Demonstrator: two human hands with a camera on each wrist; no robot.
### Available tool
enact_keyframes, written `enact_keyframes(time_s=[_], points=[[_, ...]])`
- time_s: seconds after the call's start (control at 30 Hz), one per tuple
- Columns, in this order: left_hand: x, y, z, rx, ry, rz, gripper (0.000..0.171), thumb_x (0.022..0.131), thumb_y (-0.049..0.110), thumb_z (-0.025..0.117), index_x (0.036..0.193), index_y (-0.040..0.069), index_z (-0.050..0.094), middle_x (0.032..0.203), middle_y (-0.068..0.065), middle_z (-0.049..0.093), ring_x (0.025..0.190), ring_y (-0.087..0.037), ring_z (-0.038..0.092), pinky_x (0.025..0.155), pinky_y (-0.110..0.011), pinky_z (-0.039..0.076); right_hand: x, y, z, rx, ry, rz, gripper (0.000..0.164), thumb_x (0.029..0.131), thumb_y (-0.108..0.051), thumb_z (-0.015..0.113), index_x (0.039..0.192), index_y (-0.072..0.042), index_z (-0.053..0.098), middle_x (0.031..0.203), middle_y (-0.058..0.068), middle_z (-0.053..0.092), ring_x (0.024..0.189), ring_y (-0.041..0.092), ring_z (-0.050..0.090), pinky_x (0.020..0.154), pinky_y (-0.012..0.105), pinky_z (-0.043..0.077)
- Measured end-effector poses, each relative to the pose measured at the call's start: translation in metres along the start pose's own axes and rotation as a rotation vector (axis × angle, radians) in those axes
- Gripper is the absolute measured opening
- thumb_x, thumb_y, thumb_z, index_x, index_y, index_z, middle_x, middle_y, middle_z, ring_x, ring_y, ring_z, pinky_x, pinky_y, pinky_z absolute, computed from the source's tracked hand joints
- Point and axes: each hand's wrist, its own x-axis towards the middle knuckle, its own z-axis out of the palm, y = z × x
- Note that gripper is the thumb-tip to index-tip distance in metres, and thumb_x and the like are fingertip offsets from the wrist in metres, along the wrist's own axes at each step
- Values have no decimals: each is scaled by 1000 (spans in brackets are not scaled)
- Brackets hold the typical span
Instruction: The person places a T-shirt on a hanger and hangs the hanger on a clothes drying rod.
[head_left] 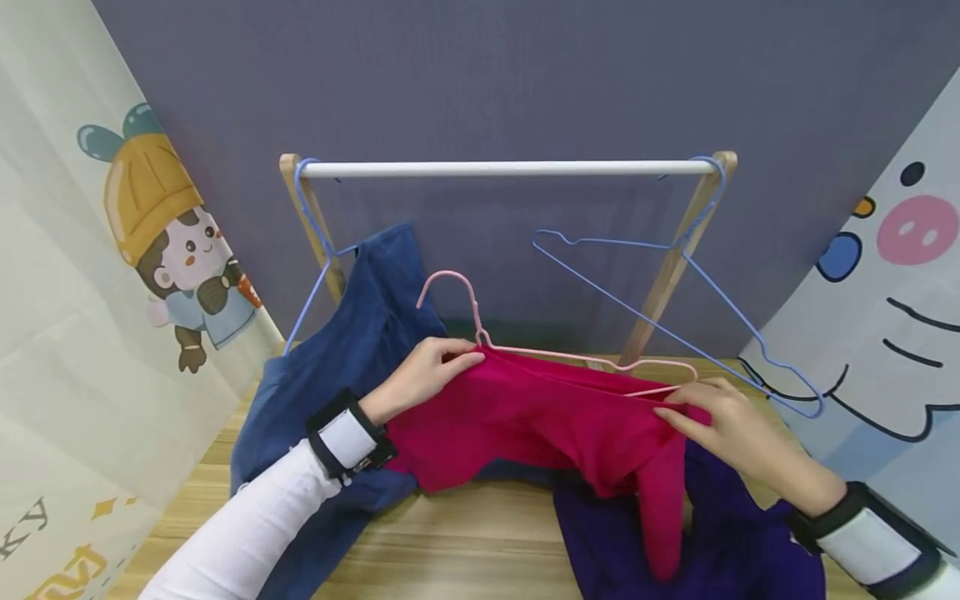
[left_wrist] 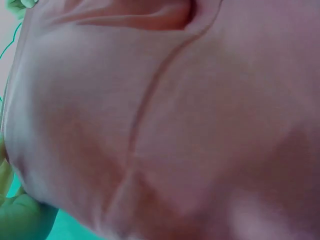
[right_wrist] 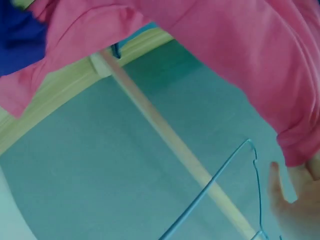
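A red long-sleeved top hangs between both hands, one sleeve dangling at the right. My left hand pinches its upper edge beside the hook of a pink hanger. The hanger's left part is hidden by the cloth; its right end shows above the top's edge. With thumb and fingers my right hand grips the cloth at that right end. In the left wrist view the top fills most of the picture. The right wrist view shows the top above my right hand.
Behind stands a wooden rack with a white rail. On its left a blue hanger carries a blue garment; on its right hangs a bare blue hanger. A dark purple garment lies on the wooden table.
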Motion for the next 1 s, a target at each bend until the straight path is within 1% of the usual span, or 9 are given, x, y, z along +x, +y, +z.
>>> enact_keyframes(time_s=[0.13,0.23,0.3,0.43,0.57,0.7,0.83,0.93,1.0], points=[[0,-8,5,-13,-9,3,19,86,19,58,94,5,68,85,-3,65,71,-8,51,65,-21,41,3,6,-11,2,-18,36,11,69,-19,74,73,-14,65,66,-9,59,57,3,44,52,12,33],[-1,-12,8,-23,-21,4,18,86,19,58,93,5,68,82,-2,64,69,-8,49,63,-20,40,7,9,-18,11,-77,89,21,61,-7,77,72,-18,63,66,-13,57,55,-4,41,48,10,29],[-3,-13,9,-19,-45,16,17,86,18,58,91,6,68,76,-1,61,66,-9,46,60,-20,38,9,11,-22,3,-94,95,22,60,-9,77,70,-19,61,66,-16,55,56,-5,41,48,10,30],[-5,-13,11,-7,-68,53,18,87,20,57,92,6,68,78,0,61,65,-8,45,58,-20,37,20,11,-29,-9,-64,33,26,57,-8,79,69,-19,59,64,-16,53,54,-6,40,46,9,29],[-2,-5,15,8,-27,89,25,87,27,55,97,7,68,88,0,65,72,-5,51,64,-20,41,42,3,-30,31,-50,-29,33,55,2,77,71,-19,58,66,-16,49,58,-4,42,52,9,33],[4,7,19,14,-7,82,22,87,25,57,97,8,67,88,1,65,74,-6,53,67,-22,43,59,-9,-18,107,-24,-39,35,55,8,76,72,-17,58,69,-13,51,63,-2,46,59,9,38],[8,17,24,4,-16,90,19,86,20,58,97,8,67,87,0,65,75,-9,52,69,-22,43,63,-20,4,192,13,-8,30,56,8,76,71,-12,60,73,-7,53,64,0,50,60,9,41],[9,21,26,18,-18,121,18,85,20,59,95,7,67,86,0,64,74,-8,51,70,-21,42,61,-25,18,217,16,57,29,56,7,77,75,-7,61,77,-2,54,65,5,56,59,11,44],[9,21,27,24,-14,131,17,85,19,60,95,8,67,86,1,64,74,-7,51,70,-20,42,59,-27,22,202,0,126,32,57,5,78,83,-3,61,80,3,54,66,12,59,60,17,47]])
